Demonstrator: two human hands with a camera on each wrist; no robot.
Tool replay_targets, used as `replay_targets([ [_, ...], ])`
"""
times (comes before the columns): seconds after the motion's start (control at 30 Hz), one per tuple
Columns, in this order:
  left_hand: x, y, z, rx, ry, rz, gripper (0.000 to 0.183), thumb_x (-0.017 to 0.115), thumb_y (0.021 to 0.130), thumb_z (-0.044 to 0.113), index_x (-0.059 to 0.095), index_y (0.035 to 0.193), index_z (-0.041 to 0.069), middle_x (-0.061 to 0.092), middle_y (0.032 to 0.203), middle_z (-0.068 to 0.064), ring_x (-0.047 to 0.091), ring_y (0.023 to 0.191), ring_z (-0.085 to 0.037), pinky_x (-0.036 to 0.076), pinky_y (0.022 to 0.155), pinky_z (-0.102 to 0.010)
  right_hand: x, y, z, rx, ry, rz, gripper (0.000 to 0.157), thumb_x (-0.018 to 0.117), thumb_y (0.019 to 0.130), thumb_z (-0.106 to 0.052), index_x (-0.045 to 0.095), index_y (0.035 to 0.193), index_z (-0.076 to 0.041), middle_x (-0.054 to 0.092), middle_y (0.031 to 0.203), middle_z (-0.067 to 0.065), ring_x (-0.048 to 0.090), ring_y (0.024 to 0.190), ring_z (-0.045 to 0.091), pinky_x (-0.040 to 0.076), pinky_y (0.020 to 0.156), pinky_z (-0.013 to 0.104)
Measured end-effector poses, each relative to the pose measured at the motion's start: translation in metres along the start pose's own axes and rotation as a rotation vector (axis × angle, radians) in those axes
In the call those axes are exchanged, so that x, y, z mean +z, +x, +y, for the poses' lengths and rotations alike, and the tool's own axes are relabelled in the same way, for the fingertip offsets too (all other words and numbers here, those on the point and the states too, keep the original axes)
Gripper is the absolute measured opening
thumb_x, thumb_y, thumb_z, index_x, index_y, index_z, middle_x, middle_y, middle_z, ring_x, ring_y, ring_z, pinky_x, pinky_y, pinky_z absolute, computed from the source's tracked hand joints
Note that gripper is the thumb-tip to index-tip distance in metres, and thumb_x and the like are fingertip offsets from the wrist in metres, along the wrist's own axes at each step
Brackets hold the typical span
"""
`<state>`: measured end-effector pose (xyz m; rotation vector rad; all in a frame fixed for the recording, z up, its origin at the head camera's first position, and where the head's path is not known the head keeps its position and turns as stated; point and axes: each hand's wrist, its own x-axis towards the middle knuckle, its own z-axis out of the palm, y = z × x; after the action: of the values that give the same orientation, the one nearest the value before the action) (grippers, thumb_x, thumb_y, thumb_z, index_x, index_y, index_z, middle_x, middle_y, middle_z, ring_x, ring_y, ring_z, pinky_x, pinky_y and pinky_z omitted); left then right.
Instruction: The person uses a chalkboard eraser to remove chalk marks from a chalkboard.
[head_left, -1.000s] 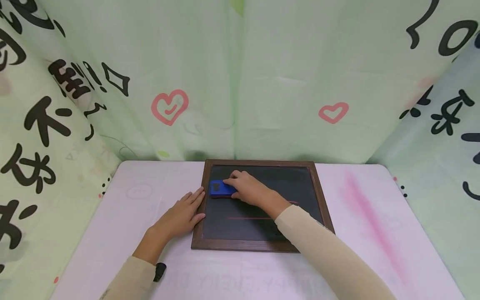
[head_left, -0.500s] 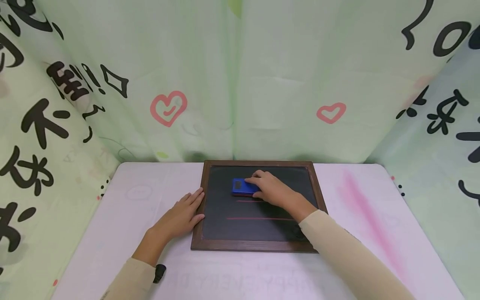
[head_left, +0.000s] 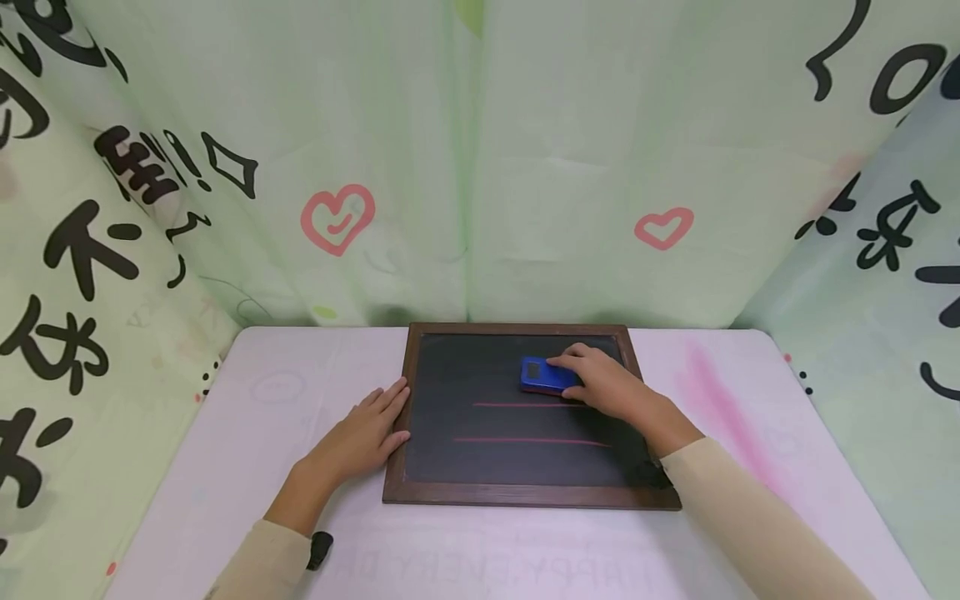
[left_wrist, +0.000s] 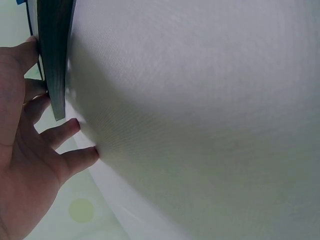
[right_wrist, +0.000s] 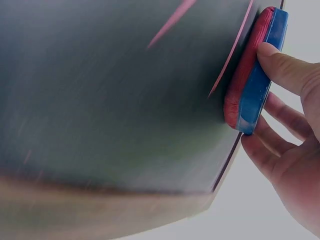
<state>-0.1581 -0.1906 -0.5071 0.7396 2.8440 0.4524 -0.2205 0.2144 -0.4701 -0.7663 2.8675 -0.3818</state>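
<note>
At upper right on the blackboard [head_left: 517, 423], the right-hand grip [head_left: 611, 387] was clamped on a rectangular blue, red-padded eraser [head_left: 542, 377], long axis left-to-right, while the left hand [head_left: 356, 437] touched the brown frame [head_left: 510, 494] straight-fingered.

Plain beige cloth covers both arms of the person at the table, the left sleeve [head_left: 262, 562] and right sleeve [head_left: 757, 521] ending on the forearms, short of a bare left hand [head_left: 356, 442] and bare right hand [head_left: 607, 383]. A small black object [head_left: 320, 550] shows beside the left sleeve's edge; another dark piece [head_left: 652, 474], partly hidden, shows beside the right's.
</note>
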Motion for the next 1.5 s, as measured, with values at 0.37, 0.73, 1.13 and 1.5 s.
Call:
replay_targets([
  [0.37,0.007,0.001,-0.002,0.005,-0.018,0.010,0.069,0.056,0.108,0.035,0.029,0.163,0.003,0.023,0.172,-0.012,0.031,0.152,-0.048,0.033,0.118,-0.068,-0.007,-0.032,0.025,0.060,0.029,0.042,0.054,0.079,0.093,-0.017,0.062,0.143,-0.006,0.059,0.134,0.023,0.059,0.123,0.044,0.053,0.101,0.058],
  [0.73,0.004,0.003,0.001,-0.003,-0.016,0.008,0.069,0.056,0.107,0.036,0.030,0.163,0.004,0.024,0.172,-0.011,0.030,0.153,-0.046,0.034,0.117,-0.068,-0.009,-0.050,0.037,0.078,0.033,0.071,0.054,0.080,0.091,-0.014,0.062,0.141,-0.003,0.059,0.132,0.024,0.058,0.120,0.046,0.051,0.100,0.060],
  [1.13,0.005,0.002,0.002,-0.006,0.001,-0.014,0.069,0.055,0.108,0.036,0.029,0.162,0.002,0.023,0.172,-0.012,0.031,0.153,-0.046,0.034,0.118,-0.066,-0.002,-0.063,0.031,0.051,0.050,0.098,0.054,0.082,0.090,-0.016,0.064,0.139,-0.004,0.061,0.129,0.020,0.060,0.120,0.045,0.052,0.100,0.060],
  [1.5,0.001,0.000,0.002,-0.016,0.025,-0.007,0.069,0.056,0.107,0.036,0.030,0.162,0.002,0.024,0.172,-0.012,0.032,0.152,-0.046,0.036,0.116,-0.067,0.004,-0.064,0.023,0.023,0.049,0.105,0.054,0.082,0.089,-0.017,0.064,0.139,-0.003,0.061,0.130,0.021,0.061,0.121,0.043,0.053,0.100,0.059],
])
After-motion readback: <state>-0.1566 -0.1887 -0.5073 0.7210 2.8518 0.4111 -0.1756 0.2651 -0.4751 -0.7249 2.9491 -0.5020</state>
